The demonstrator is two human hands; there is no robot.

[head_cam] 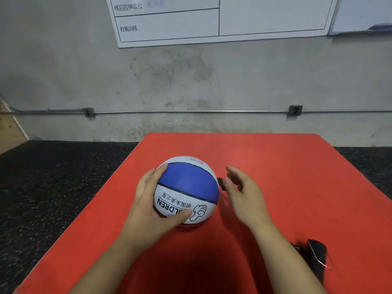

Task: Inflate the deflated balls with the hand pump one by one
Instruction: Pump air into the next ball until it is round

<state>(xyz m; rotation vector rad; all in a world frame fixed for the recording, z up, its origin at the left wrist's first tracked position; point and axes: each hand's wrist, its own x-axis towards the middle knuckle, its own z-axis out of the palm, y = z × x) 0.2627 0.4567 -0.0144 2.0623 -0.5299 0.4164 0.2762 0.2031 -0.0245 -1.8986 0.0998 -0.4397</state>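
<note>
Blue-and-white ball [186,187] sits on the red table [275,166], left hand [148,206] curled round it; right hand [244,194] beside it, fingers apart.

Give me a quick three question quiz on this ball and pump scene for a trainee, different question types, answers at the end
1. True or false: the left hand holds the ball.
2. Which colours are on the ball? A) red and black B) blue and white C) green and yellow
3. Fill in: the ball sits on a ____ table.

Key
1. True; fingers and thumb curl round it.
2. B.
3. Red. The right hand is open beside the ball, next to a small black part, too blurred to identify.
</note>
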